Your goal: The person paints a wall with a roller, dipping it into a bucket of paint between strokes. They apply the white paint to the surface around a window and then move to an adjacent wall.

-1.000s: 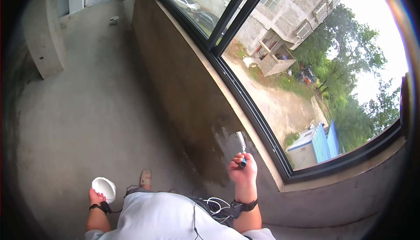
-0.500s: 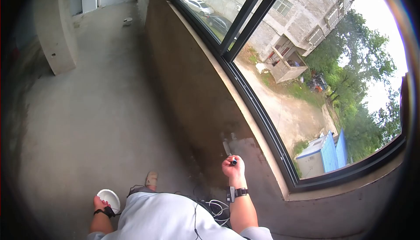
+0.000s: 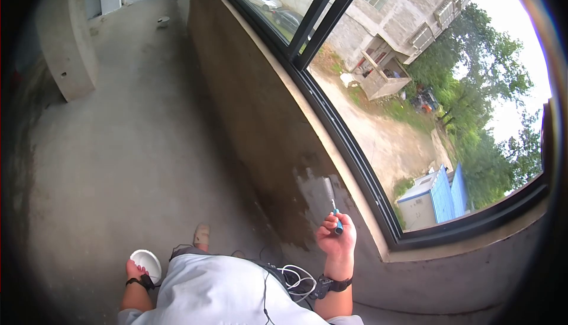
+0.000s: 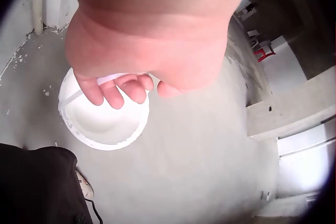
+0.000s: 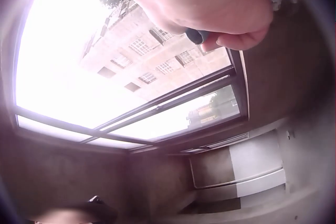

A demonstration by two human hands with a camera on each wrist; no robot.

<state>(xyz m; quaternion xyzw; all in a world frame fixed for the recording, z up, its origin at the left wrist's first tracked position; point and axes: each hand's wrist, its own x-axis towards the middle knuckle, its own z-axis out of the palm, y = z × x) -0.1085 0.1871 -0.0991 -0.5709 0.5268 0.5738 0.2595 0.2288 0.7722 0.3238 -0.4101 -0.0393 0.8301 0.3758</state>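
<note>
My left hand (image 3: 135,270) grips the rim of a white bowl (image 3: 148,264) low at the left; in the left wrist view its fingers (image 4: 113,95) curl over the edge of the bowl (image 4: 100,127), which has white residue on it. My right hand (image 3: 336,236) grips the blue-and-black handle (image 3: 338,225) of a scraper-like tool, its pale blade (image 3: 328,189) at the wall below the window, beside a whitish smeared patch (image 3: 310,190). From the right wrist, the hand (image 5: 220,19) and the dark handle end (image 5: 196,36) show; the blade is hidden there.
A dark-framed window (image 3: 349,147) with a pale sill edge runs along the right above the brown wall (image 3: 254,106). A concrete pillar (image 3: 68,41) stands at the upper left. A small object (image 3: 163,22) lies on the far floor. White cable (image 3: 299,280) hangs at the waist.
Over the last second the right hand has moved down the wall, then back up and right, still holding the tool. The left hand keeps the bowl at nearly the same place.
</note>
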